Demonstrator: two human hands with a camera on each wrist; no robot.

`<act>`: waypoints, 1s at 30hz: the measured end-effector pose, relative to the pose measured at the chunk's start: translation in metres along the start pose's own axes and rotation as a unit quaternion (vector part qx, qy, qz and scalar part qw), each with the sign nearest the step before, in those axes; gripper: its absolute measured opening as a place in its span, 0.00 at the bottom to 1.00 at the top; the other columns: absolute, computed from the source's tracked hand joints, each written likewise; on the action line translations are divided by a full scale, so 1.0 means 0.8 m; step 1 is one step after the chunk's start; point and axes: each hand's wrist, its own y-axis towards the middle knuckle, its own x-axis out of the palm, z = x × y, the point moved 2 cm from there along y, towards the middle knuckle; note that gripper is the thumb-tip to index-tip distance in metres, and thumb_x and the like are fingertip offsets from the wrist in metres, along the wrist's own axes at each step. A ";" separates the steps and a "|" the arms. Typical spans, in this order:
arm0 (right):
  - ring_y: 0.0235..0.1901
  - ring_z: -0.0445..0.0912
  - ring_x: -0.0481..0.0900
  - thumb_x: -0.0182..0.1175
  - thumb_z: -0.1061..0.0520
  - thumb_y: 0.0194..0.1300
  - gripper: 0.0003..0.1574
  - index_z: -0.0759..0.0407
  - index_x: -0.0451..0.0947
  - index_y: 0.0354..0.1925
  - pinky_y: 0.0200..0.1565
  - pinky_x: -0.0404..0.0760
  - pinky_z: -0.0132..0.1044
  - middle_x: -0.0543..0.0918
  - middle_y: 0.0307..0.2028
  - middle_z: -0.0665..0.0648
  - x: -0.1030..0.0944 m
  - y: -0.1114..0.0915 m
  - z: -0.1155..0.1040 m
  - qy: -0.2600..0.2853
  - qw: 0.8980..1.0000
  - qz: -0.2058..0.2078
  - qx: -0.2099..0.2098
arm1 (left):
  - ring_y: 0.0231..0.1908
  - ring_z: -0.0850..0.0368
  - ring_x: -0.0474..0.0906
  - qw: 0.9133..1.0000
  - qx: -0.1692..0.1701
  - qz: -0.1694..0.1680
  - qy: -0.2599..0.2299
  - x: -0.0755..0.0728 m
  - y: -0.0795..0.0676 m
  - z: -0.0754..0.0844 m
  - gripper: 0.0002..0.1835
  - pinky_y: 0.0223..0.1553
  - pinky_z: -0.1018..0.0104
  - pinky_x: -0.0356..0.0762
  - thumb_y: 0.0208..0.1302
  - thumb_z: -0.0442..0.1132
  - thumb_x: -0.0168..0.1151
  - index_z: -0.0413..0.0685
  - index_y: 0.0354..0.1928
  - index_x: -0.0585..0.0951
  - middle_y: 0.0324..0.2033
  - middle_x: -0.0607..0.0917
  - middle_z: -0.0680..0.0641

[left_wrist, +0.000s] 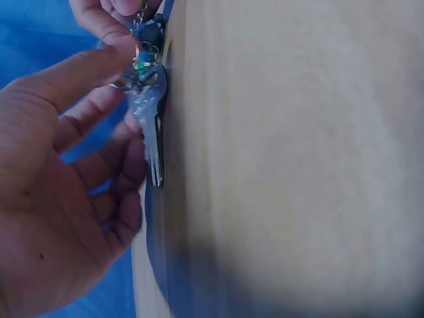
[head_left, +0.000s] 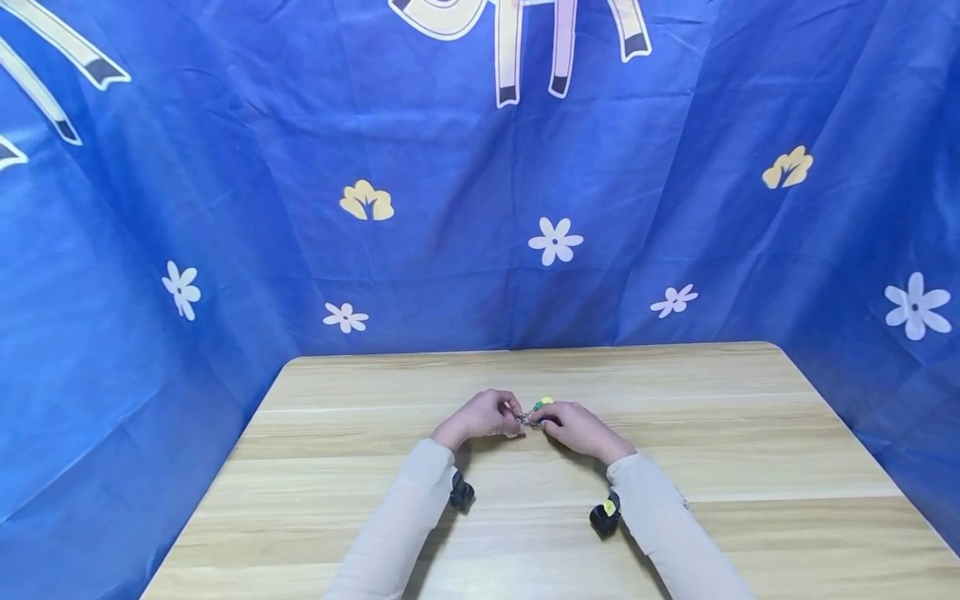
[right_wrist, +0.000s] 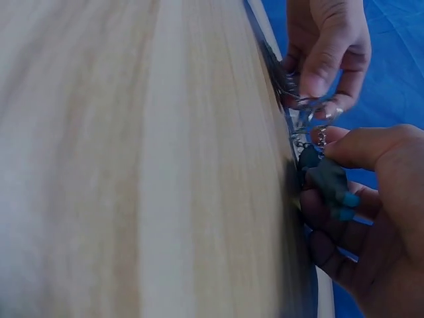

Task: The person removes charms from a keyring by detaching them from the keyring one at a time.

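A bunch of keys is between the two hands over the table. In the head view, my left hand (head_left: pixel 487 414) is on its left side and my right hand (head_left: pixel 583 428) on its right. My left thumb and finger pinch the metal ring above the silver keys (left_wrist: pixel 150 122), which hang past the palm in the left wrist view. My right thumb and finger pinch a thin metal chain (right_wrist: pixel 322 137). From it a small dark charm (right_wrist: pixel 329 177) with light-blue tips lies against the right fingers. A yellow and green piece (head_left: pixel 545 402) shows just beyond the right fingertips.
The pale wood-grain table (head_left: pixel 360 500) spreads around both arms. A blue curtain (head_left: pixel 450 250) with flowers and animal legs printed on it hangs behind and at the sides. Small dark devices (head_left: pixel 604 518) are strapped at the wrists.
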 end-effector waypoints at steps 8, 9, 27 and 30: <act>0.44 0.45 0.80 0.51 0.63 0.66 0.17 0.55 0.81 0.49 0.49 0.78 0.44 0.85 0.45 0.54 0.001 0.001 -0.005 0.036 0.999 -0.004 0.000 | 0.25 0.63 0.78 0.998 0.021 -0.003 -0.064 0.002 -0.002 0.002 0.12 0.30 0.71 0.76 0.55 0.34 0.69 0.42 0.40 0.78 0.27 0.84 0.49; 0.43 0.44 0.79 0.51 0.63 0.66 0.17 0.55 0.81 0.49 0.49 0.77 0.43 0.85 0.46 0.54 0.001 0.000 -0.004 0.043 0.999 -0.006 0.002 | 0.25 0.63 0.77 0.998 0.023 0.000 -0.063 0.001 -0.002 0.004 0.12 0.29 0.71 0.75 0.55 0.34 0.69 0.42 0.40 0.78 0.26 0.84 0.50; 0.40 0.41 0.78 0.51 0.52 0.73 0.11 0.52 0.81 0.43 0.47 0.77 0.38 0.84 0.38 0.50 0.004 -0.004 -0.002 0.103 0.994 0.008 0.025 | 0.29 0.62 0.79 0.995 0.051 -0.020 -0.088 0.001 -0.005 0.014 0.13 0.36 0.69 0.78 0.58 0.34 0.67 0.41 0.45 0.80 0.30 0.85 0.46; 0.40 0.41 0.78 0.51 0.53 0.73 0.11 0.52 0.80 0.42 0.47 0.77 0.39 0.84 0.38 0.51 0.003 -0.005 -0.002 0.106 0.994 0.022 0.025 | 0.29 0.63 0.77 0.995 0.046 -0.029 -0.088 0.002 -0.006 0.013 0.14 0.35 0.71 0.76 0.58 0.32 0.66 0.39 0.46 0.80 0.29 0.84 0.47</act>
